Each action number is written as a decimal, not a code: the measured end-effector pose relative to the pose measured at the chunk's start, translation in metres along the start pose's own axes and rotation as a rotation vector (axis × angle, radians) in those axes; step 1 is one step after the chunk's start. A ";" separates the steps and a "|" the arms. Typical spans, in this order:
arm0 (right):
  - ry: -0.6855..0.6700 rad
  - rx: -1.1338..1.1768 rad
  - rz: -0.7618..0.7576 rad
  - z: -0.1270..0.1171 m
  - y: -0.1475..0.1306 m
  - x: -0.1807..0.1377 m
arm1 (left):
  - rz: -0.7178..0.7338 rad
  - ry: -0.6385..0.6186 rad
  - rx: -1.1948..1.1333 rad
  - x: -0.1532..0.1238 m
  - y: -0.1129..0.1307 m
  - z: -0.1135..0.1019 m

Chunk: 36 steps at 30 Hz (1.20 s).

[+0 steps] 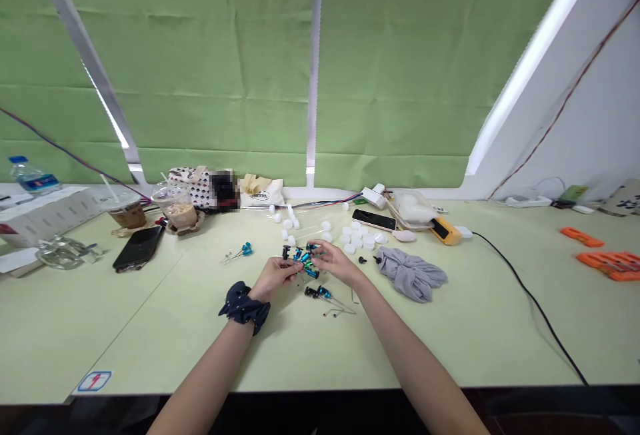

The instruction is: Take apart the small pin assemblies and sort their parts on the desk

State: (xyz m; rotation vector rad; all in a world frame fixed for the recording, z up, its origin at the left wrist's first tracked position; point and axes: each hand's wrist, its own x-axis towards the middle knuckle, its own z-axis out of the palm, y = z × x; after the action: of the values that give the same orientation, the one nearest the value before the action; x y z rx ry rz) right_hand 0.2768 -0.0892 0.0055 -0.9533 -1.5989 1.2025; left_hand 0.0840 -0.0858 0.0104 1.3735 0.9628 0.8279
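Head view: above the counter (180, 342), the left hand (276, 276) pinches small blue-and-black fittings (305, 258), likely steadying the bunch between both hands, while the right hand (336, 264) curls beside them, its grip unclear.

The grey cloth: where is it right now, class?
In the head view, the grey cloth lies on the table to the right of the right hand, with the yellow device just beyond it.
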 end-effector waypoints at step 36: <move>0.117 0.004 0.146 0.002 -0.004 -0.002 | -0.014 -0.004 -0.013 0.001 -0.002 0.002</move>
State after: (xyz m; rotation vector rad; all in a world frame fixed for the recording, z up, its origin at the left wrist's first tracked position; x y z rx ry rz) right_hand 0.2749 -0.0925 0.0085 -1.1336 -1.4540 1.2248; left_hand 0.0859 -0.0861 0.0082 1.3549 0.9614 0.8193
